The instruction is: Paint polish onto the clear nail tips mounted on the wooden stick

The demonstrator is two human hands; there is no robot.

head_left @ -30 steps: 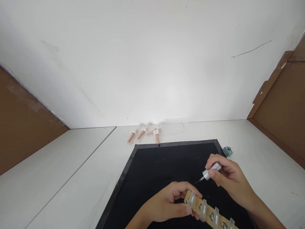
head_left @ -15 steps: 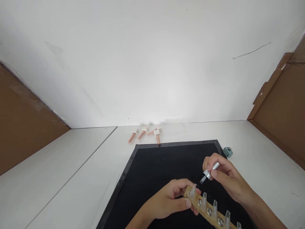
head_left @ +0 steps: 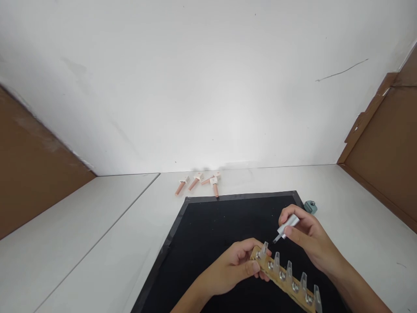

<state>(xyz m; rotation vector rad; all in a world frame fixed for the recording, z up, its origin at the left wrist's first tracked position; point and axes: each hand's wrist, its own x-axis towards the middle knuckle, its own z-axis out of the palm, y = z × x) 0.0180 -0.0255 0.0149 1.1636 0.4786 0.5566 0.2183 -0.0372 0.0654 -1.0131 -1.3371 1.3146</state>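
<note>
My left hand (head_left: 234, 265) pinches the upper end of a wooden nail-tip stand (head_left: 284, 284), thumb in front and fingers behind. Several clear false nail tips (head_left: 276, 263) stand up along it, beside shiny round metal pieces. In my right hand (head_left: 309, 237) is a nail polish brush (head_left: 288, 225), gripped by its silver cap. The brush's dark tip points down to the left, just right of the first nail tip and apart from it. Past my right hand, a small green bottle (head_left: 310, 207) stands by the mat's far right corner.
A black mat (head_left: 202, 234) with a grey taped edge lies under my hands on the white table (head_left: 124, 243). Several pinkish sticks with white ends (head_left: 181, 186) lie beyond it. A white wall rises behind, with brown cardboard panels (head_left: 384, 152) at both sides.
The nail-tip stand has risen and tilted slightly, showing more of its lower end. My right hand has drawn the brush up and back from the first nail tip, turning the cap.
</note>
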